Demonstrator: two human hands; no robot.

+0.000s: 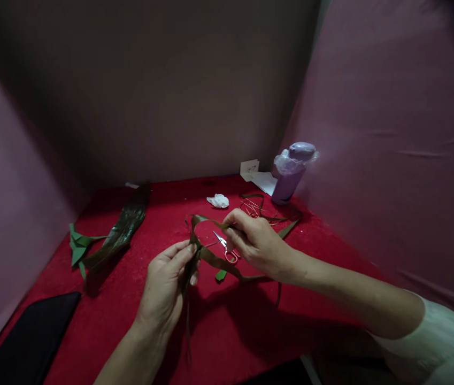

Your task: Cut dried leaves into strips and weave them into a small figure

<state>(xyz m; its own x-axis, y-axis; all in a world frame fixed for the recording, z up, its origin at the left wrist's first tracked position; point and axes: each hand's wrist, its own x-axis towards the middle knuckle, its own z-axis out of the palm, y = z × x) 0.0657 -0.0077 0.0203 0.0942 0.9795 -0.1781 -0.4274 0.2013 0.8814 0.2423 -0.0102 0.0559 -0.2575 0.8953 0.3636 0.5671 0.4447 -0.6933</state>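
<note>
My left hand is closed on a bunch of dark green leaf strips, pinched between thumb and fingers, with thin ends hanging below. My right hand pinches the tip of one strip, which arcs up and over from the bunch. Another long leaf strip runs from the bunch to the right, passing below my right hand. Just left of that hand, small scissors with pale red handles lie on the red cloth, blades pointing away. A small green leaf scrap rests near them.
A broad dark leaf and folded green leaf pieces lie at left. White crumpled tissue, thin sticks, white cards and a purple container stand or lie farther back. A black flat object is at near left.
</note>
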